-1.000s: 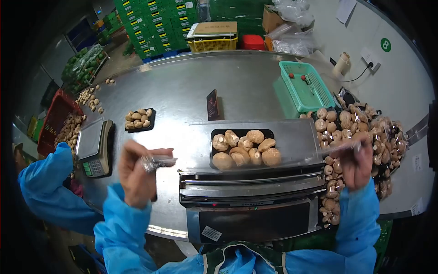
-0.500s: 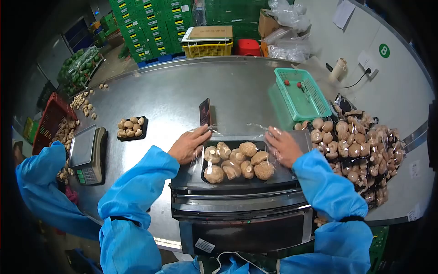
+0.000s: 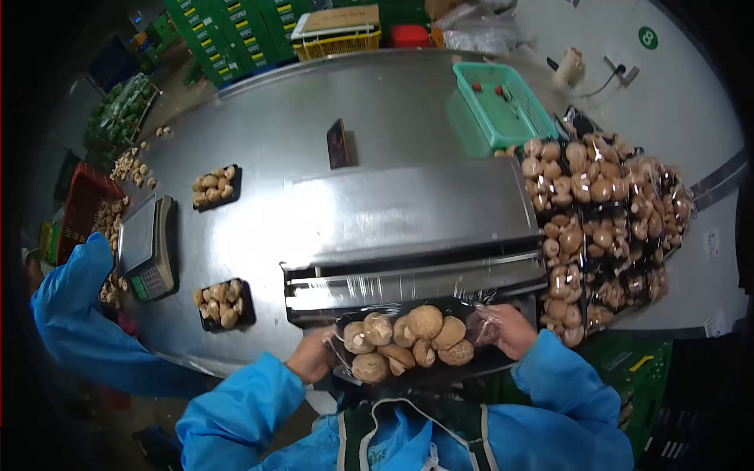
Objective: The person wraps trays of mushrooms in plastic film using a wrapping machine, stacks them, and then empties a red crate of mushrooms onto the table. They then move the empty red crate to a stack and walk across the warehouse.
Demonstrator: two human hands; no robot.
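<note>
A black tray of brown mushrooms (image 3: 424,323), with clear film over it, is held level between my hands in front of the wrapping machine (image 3: 416,275). Closed round its left end is my left hand (image 3: 314,355), partly behind film. My right hand (image 3: 509,330) grips the film and tray at the right end. The machine's flat metal top (image 3: 408,208) lies just beyond the tray.
Two small mushroom trays (image 3: 215,187) (image 3: 224,304) and a scale (image 3: 148,247) are on the left. Wrapped mushroom packs (image 3: 597,188) are piled at right, near a green basket (image 3: 506,106). A phone (image 3: 337,144) stands beyond the machine. A co-worker's blue sleeve (image 3: 75,302) is at far left.
Both hands have brought the mushroom tray off the machine top towards my body. The view has tilted down, and a second small mushroom tray now shows at left.
</note>
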